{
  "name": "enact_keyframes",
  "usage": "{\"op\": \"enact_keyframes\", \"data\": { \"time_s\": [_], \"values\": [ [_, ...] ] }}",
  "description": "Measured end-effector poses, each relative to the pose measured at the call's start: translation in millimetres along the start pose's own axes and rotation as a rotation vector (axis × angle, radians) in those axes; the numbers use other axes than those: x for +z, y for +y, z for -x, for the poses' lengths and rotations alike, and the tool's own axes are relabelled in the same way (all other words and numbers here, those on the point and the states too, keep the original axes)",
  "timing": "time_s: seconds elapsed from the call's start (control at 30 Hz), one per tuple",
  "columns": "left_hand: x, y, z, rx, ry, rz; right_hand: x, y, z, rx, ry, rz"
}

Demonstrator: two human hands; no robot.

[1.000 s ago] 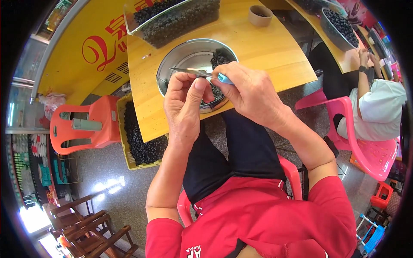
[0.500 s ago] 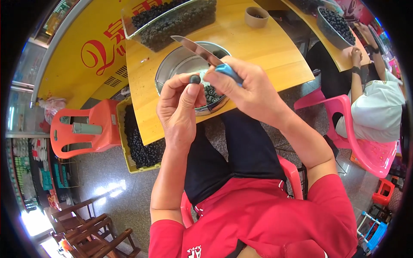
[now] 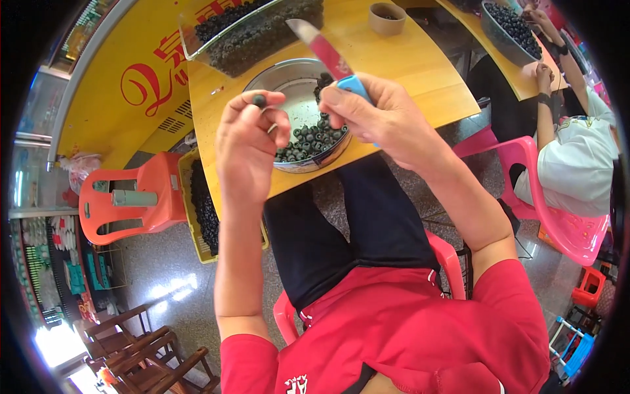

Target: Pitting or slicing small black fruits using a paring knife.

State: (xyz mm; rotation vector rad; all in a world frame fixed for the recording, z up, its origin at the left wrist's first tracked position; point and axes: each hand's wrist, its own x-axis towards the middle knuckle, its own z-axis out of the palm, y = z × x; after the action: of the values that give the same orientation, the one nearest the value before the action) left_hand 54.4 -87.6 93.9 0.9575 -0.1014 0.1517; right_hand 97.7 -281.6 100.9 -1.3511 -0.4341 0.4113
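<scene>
Between the thumb and fingers of my left hand (image 3: 244, 148) is a small dark round fruit or nut (image 3: 259, 100), its exact kind unclear. The hand is raised over the left side of a round metal basin (image 3: 294, 98). Several more dark round pieces (image 3: 316, 139) lie in the basin, heaped toward its near and right sides. My right hand (image 3: 388, 113) grips a knife (image 3: 330, 58) by its blue handle, above the basin's right side. The blade points up and to the far left, apart from the piece in my left hand.
A clear tub (image 3: 226, 34) of dark pieces stands at the table's far left, a brown cup (image 3: 387, 26) at the far right. A yellow crate (image 3: 190, 217) sits beside an orange chair (image 3: 172, 187). A person in a white shirt (image 3: 576, 161) sits at another table on the right.
My hands have moved apart. The left has shifted left and up slightly with the dark piece; the knife in my right hand has swung more upright, its tip farther from me.
</scene>
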Motion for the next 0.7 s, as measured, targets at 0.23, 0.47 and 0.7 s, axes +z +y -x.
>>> {"op": "enact_keyframes", "data": {
  "time_s": [0.23,0.47,0.7],
  "values": [
    [-38.2,7.5,-38.7,-0.260,-0.189,-0.783,-26.3,7.6,5.5,0.032,0.084,0.010],
    [-34.8,-9.9,-44.5,-0.057,-0.638,-1.909,-35.2,10.9,7.4,0.004,0.093,0.103],
    [-32.8,-12.8,-46.1,0.021,-0.526,-1.794,-36.5,18.1,5.2,-0.001,0.080,0.117]
  ]
}}
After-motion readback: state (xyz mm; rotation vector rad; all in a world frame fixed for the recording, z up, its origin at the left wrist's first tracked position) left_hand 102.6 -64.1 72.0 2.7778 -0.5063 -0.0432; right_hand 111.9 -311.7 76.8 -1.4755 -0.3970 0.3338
